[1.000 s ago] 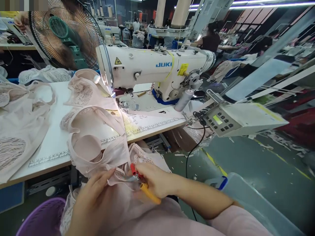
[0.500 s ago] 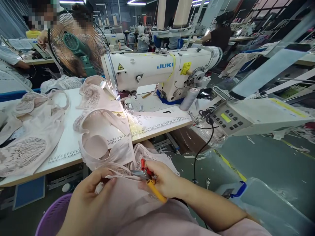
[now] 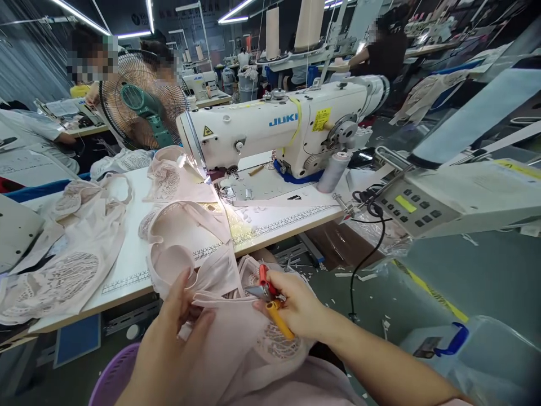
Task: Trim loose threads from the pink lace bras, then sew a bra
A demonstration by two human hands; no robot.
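Observation:
My right hand (image 3: 296,307) is closed round small thread snips (image 3: 270,304) with a red and a yellow handle, their blades touching the edge of a pale pink lace garment (image 3: 236,332) in my lap. My left hand (image 3: 175,338) pinches the same garment just left of the snips, thumb and fingers pressed on the fabric. The garment trails up over the table edge to a chain of joined pink pieces (image 3: 186,237) lying in front of the white JUKI sewing machine (image 3: 270,129).
More pink pieces (image 3: 80,242) lie on the white table (image 3: 127,265) at the left. A control box (image 3: 422,206) juts out at the right, a purple basket (image 3: 114,378) sits below left, a clear bin (image 3: 477,349) below right. A fan (image 3: 143,107) and other people are behind.
The view has tilted up and shifted right. My hands and the garment have risen a little, and the snips have moved along the fabric edge to the right.

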